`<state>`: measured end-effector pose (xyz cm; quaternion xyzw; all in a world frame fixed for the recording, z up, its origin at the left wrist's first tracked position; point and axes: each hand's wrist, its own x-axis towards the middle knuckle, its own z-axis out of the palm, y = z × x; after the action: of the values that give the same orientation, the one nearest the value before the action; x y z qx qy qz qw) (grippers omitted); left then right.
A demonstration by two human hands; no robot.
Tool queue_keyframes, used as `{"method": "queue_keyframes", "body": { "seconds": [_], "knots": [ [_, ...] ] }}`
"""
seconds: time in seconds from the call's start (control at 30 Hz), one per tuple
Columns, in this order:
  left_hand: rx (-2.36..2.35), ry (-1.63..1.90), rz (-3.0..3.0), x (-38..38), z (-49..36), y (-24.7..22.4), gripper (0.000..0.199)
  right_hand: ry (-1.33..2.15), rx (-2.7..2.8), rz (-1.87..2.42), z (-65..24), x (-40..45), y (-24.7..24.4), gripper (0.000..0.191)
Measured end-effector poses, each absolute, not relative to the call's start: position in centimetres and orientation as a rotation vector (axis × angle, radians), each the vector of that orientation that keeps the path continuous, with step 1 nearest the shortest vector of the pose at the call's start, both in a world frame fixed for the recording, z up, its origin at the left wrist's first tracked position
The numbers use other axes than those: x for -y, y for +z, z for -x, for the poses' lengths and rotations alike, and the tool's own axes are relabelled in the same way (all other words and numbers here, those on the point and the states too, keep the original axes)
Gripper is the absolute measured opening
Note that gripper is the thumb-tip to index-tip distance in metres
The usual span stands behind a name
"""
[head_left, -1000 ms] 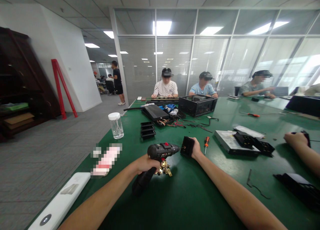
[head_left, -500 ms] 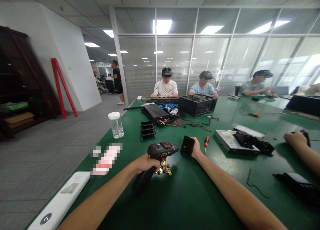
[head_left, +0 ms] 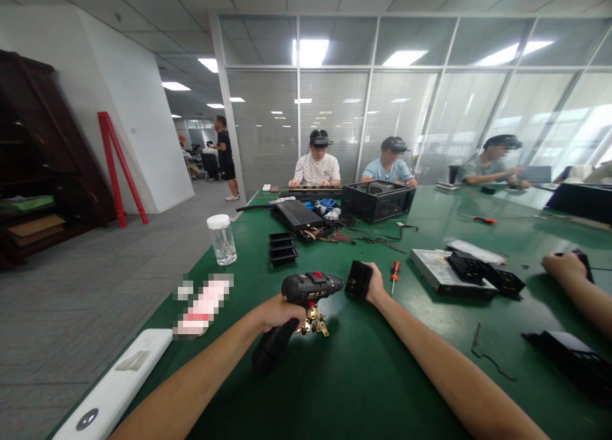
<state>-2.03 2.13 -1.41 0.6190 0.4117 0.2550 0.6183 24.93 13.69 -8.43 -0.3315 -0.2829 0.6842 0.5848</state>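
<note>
The left hand (head_left: pixel 283 314) grips a black cordless drill (head_left: pixel 308 288) with red accents, its fingers wrapped around the upper part of the handle. The drill stands over the near part of the green counter (head_left: pixel 373 376), its handle slanting down to the left and its chuck pointing right. The right hand (head_left: pixel 377 283) holds a small black box-shaped piece (head_left: pixel 358 279) just right of the chuck; its fingers are bent against the piece, though the far ones are hidden. Whether the drill's tip touches the piece cannot be told.

Below the drill, a loose heap of small brass-coloured metal parts (head_left: pixel 319 325) lies on the counter. Just right of the right hand lies a screwdriver with an orange and black handle (head_left: pixel 395 270). On the far side of the drill, slightly left, sits a group of black rectangular trays (head_left: pixel 283 255), and farther left stands a clear jar with a white lid (head_left: pixel 224 243). To the right, dark parts rest on a flat silver-grey metal box (head_left: pixel 433 275). Near the right edge, a co-worker's hand (head_left: pixel 565 266) holds a dark object. A black open-framed case (head_left: pixel 377 204) stands on the far part of the counter.
</note>
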Motion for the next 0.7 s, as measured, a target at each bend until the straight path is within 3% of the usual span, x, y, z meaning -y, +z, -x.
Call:
{"method": "queue_keyframes", "body": {
  "seconds": [0.7],
  "knots": [
    [-0.921,0.575,-1.419,-1.55,1.58,-0.77,0.011,1.599,0.62,0.789,-24.88,-13.76,-8.35,0.02]
  ]
}}
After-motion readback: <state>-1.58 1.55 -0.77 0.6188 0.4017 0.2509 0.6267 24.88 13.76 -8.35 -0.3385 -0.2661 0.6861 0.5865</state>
